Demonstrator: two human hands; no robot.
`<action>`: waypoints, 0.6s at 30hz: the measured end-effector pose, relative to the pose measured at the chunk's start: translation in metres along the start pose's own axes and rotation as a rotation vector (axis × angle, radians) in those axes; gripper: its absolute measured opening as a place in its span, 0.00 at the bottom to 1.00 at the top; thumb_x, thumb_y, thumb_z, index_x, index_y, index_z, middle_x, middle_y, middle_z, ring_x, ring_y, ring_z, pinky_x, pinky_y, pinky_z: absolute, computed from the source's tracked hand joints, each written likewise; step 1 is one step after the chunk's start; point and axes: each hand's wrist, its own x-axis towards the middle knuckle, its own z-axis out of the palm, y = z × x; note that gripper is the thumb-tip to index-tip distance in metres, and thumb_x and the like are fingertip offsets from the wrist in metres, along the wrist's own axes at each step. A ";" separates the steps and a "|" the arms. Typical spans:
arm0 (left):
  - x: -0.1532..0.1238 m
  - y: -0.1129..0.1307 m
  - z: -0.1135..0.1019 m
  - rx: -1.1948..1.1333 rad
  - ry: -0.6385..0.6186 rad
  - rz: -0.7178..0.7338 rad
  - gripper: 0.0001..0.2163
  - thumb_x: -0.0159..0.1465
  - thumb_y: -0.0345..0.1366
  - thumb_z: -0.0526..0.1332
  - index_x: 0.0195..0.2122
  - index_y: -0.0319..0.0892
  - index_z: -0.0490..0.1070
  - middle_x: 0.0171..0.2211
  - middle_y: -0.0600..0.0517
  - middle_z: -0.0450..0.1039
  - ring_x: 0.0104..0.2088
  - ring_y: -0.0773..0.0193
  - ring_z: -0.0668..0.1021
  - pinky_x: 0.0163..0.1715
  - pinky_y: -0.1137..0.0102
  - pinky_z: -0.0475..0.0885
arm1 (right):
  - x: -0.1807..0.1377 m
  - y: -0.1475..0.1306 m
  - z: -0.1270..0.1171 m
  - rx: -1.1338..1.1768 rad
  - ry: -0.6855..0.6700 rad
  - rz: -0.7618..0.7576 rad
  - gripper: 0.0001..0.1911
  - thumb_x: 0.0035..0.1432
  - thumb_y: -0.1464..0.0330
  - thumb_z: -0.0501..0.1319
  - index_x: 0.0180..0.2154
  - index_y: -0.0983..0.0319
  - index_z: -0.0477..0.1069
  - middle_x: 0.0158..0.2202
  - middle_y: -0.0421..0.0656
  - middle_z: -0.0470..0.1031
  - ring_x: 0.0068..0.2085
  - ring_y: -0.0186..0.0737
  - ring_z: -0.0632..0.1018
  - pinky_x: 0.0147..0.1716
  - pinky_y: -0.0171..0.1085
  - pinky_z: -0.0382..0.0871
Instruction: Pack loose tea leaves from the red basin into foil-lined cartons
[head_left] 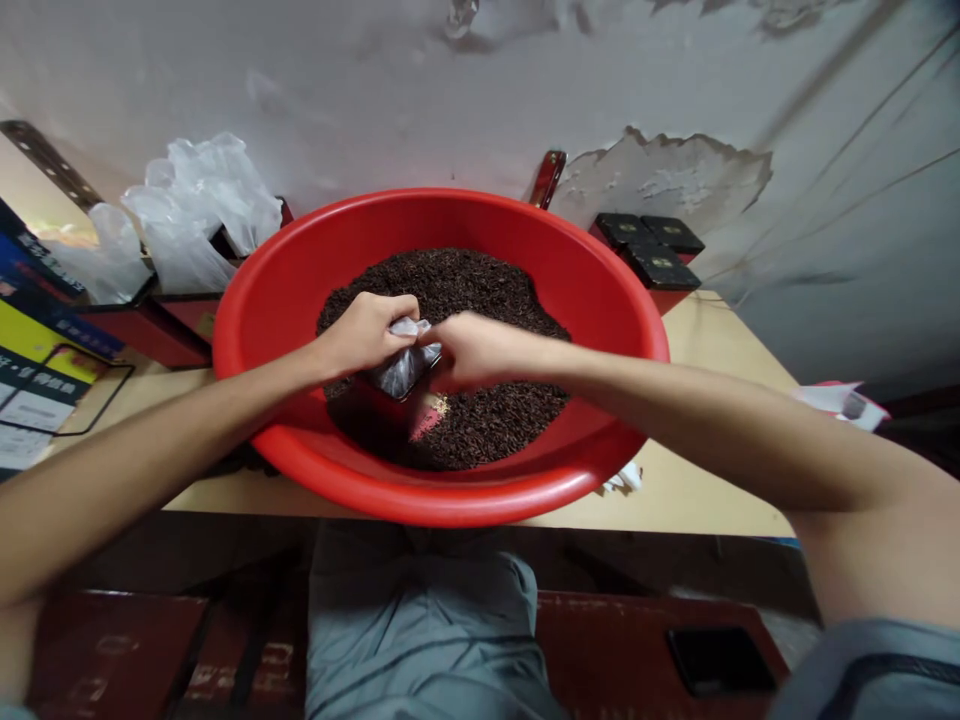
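Note:
A wide red plastic basin [615, 300] holds a heap of dark, loose, grain-like bits [465, 275]. Over that heap, my left hand [367, 335] is closed on the gathered clear plastic bag [403, 372], its thumb and fingers at the bag's top. My right hand [472, 350] meets it from the other side, fingers curled in on the bag's edge and slightly blurred. The bag seems to line a dark red box [386, 405], mostly hidden under it. Beside the box a pink patch with pale bits [430, 418] shows, smeared by motion.
Boxes lined with plastic bags [217, 200] stand left of the basin, near a printed carton [37, 370]. Black-lidded boxes [652, 250] are stacked at the back right. The basin rests on a pale table [720, 480] against a peeling wall. A phone [720, 660] lies on the bench below.

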 end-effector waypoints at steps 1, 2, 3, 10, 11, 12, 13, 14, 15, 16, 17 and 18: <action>-0.001 -0.003 0.000 -0.017 0.006 0.003 0.08 0.62 0.39 0.62 0.29 0.41 0.72 0.23 0.57 0.71 0.25 0.68 0.70 0.29 0.72 0.62 | 0.006 0.007 -0.014 -0.197 0.148 0.042 0.21 0.54 0.71 0.71 0.50 0.68 0.79 0.40 0.49 0.84 0.41 0.46 0.83 0.43 0.40 0.76; -0.002 -0.005 0.001 -0.032 0.015 0.007 0.09 0.63 0.41 0.62 0.29 0.41 0.72 0.23 0.57 0.71 0.25 0.68 0.70 0.29 0.72 0.63 | 0.012 0.016 -0.026 -0.286 0.184 0.028 0.25 0.51 0.70 0.72 0.52 0.67 0.79 0.45 0.50 0.84 0.45 0.48 0.83 0.46 0.40 0.75; -0.003 -0.007 0.002 -0.043 0.024 0.014 0.10 0.64 0.42 0.62 0.29 0.41 0.72 0.23 0.57 0.71 0.26 0.68 0.70 0.29 0.72 0.63 | 0.019 0.025 -0.036 -0.320 0.166 -0.030 0.35 0.48 0.69 0.74 0.59 0.67 0.75 0.51 0.52 0.82 0.51 0.49 0.82 0.50 0.40 0.75; -0.005 -0.012 0.007 0.020 0.080 0.097 0.09 0.64 0.40 0.63 0.29 0.41 0.73 0.26 0.54 0.76 0.27 0.66 0.73 0.30 0.72 0.65 | 0.066 0.063 -0.030 -0.226 -0.037 -0.421 0.74 0.45 0.63 0.77 0.78 0.64 0.30 0.72 0.56 0.65 0.68 0.51 0.71 0.66 0.45 0.65; -0.005 -0.011 0.006 0.033 0.081 0.110 0.09 0.64 0.39 0.63 0.29 0.41 0.74 0.26 0.54 0.77 0.27 0.66 0.74 0.30 0.72 0.65 | 0.068 0.064 -0.028 -0.228 -0.018 -0.435 0.74 0.45 0.61 0.77 0.78 0.64 0.30 0.71 0.56 0.66 0.67 0.52 0.72 0.66 0.47 0.65; -0.004 -0.011 0.006 0.046 0.078 0.125 0.08 0.64 0.39 0.63 0.29 0.41 0.74 0.26 0.53 0.78 0.27 0.66 0.75 0.31 0.72 0.66 | 0.068 0.063 -0.025 -0.242 0.002 -0.439 0.74 0.45 0.60 0.77 0.78 0.64 0.30 0.71 0.57 0.67 0.66 0.54 0.72 0.65 0.48 0.66; -0.004 -0.011 0.005 0.059 0.068 0.145 0.08 0.64 0.38 0.63 0.29 0.41 0.74 0.27 0.53 0.78 0.28 0.65 0.75 0.31 0.72 0.67 | 0.066 0.061 -0.023 -0.266 0.026 -0.432 0.75 0.44 0.58 0.78 0.78 0.65 0.31 0.70 0.58 0.67 0.66 0.56 0.73 0.65 0.50 0.66; -0.003 -0.010 0.004 0.071 0.056 0.166 0.07 0.63 0.36 0.62 0.29 0.40 0.75 0.28 0.52 0.79 0.28 0.65 0.76 0.32 0.72 0.67 | 0.063 0.058 -0.019 -0.299 0.061 -0.409 0.75 0.44 0.57 0.78 0.78 0.66 0.33 0.70 0.60 0.66 0.66 0.58 0.72 0.65 0.52 0.66; -0.003 -0.010 0.004 0.083 0.045 0.181 0.06 0.63 0.34 0.62 0.30 0.40 0.75 0.28 0.52 0.79 0.29 0.65 0.77 0.32 0.71 0.68 | 0.058 0.053 -0.014 -0.337 0.106 -0.367 0.74 0.42 0.56 0.79 0.78 0.66 0.36 0.70 0.62 0.65 0.66 0.61 0.71 0.65 0.54 0.65; -0.003 -0.009 0.003 0.094 0.036 0.186 0.06 0.62 0.33 0.61 0.30 0.40 0.76 0.29 0.51 0.79 0.29 0.64 0.77 0.33 0.72 0.68 | 0.051 0.047 -0.007 -0.373 0.159 -0.303 0.74 0.41 0.56 0.79 0.78 0.67 0.38 0.70 0.64 0.64 0.67 0.64 0.70 0.65 0.57 0.64; -0.003 -0.007 0.003 0.099 0.034 0.178 0.05 0.62 0.31 0.61 0.30 0.40 0.76 0.29 0.51 0.80 0.29 0.64 0.78 0.33 0.72 0.68 | 0.043 0.039 0.001 -0.401 0.216 -0.227 0.73 0.42 0.55 0.79 0.77 0.68 0.41 0.70 0.65 0.64 0.67 0.67 0.69 0.65 0.60 0.63; -0.004 -0.006 0.003 0.097 0.035 0.160 0.05 0.61 0.31 0.61 0.31 0.40 0.76 0.28 0.52 0.80 0.29 0.65 0.77 0.32 0.72 0.67 | 0.034 0.030 0.010 -0.417 0.267 -0.140 0.71 0.43 0.55 0.79 0.77 0.70 0.43 0.69 0.67 0.64 0.67 0.69 0.69 0.65 0.62 0.63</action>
